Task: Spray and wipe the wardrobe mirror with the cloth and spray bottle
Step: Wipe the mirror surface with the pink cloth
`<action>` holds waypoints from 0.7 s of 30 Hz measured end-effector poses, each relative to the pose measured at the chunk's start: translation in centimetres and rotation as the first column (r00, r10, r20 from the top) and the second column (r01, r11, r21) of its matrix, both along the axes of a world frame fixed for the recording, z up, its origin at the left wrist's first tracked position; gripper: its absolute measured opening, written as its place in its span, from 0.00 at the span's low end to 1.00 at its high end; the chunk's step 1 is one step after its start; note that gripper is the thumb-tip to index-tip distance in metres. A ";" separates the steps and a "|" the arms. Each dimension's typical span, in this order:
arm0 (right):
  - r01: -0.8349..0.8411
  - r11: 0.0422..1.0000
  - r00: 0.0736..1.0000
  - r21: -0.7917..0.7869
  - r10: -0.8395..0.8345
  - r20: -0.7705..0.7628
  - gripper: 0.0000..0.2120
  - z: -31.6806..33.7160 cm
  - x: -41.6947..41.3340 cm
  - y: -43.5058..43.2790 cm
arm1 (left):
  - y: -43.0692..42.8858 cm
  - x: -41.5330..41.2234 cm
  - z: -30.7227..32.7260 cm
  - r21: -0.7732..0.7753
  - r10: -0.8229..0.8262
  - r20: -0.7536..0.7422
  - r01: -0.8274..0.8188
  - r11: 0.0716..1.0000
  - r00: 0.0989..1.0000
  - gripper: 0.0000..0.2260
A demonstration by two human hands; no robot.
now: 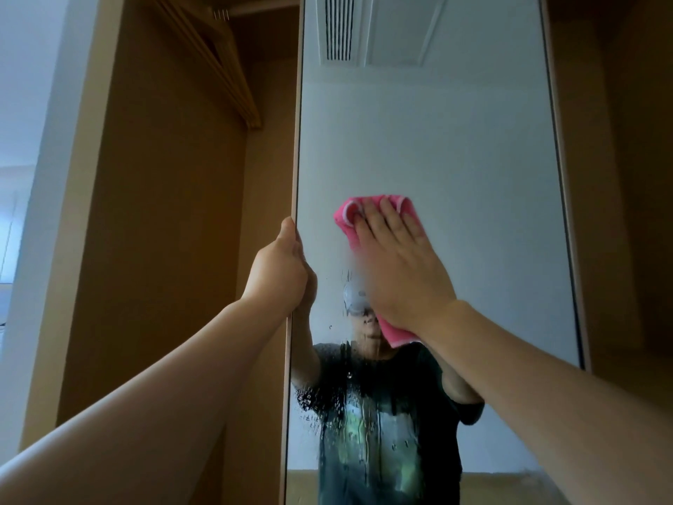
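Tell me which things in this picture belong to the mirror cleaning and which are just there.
Job:
mirror, wet with spray drops
pink cloth under the flat right hand
left hand gripping the mirror's edge

Just there:
wooden hangers inside the wardrobe

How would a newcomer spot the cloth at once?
Find the tall wardrobe mirror filling the centre. At mid-height on its glass, the right hand presses the cloth flat. It is the only bright pink thing, among brown panels and grey glass.
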State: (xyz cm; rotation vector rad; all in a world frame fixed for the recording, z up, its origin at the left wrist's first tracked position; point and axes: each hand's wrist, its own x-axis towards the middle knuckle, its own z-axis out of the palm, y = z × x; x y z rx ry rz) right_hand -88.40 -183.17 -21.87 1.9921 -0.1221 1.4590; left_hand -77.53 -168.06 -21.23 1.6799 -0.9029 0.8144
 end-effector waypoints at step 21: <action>-0.035 0.997 0.990 -0.076 0.024 -0.138 0.28 -4.9 0.1 -0.3 | 1.3 -0.7 -4.5 0.042 -0.055 -0.024 0.056 0.998 0.998 0.19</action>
